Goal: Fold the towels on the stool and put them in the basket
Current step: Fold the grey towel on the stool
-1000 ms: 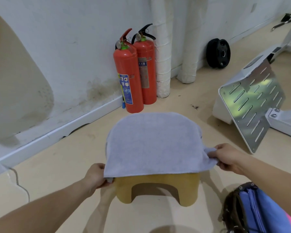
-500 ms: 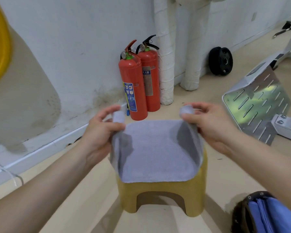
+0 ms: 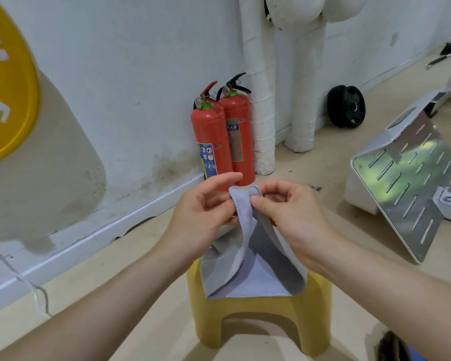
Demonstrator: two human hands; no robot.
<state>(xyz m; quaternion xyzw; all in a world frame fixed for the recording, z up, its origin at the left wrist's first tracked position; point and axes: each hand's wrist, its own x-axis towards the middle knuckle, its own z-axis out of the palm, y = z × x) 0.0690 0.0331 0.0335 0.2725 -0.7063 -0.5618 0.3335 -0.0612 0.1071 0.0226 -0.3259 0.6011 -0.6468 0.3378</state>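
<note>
Grey towel: two upper corners meet, each pinched by curled fingers of left hand and right hand. The rest hangs below the fingers onto the yellow stool. Red fire extinguishers: beyond the fingers.

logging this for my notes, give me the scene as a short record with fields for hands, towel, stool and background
left hand: pinches one towel corner
right hand: pinches the other corner, beside the first
towel: grey, corners held up together, lower edge resting on the stool
stool: yellow, on the floor
background: two red fire extinguishers against the wall
</note>
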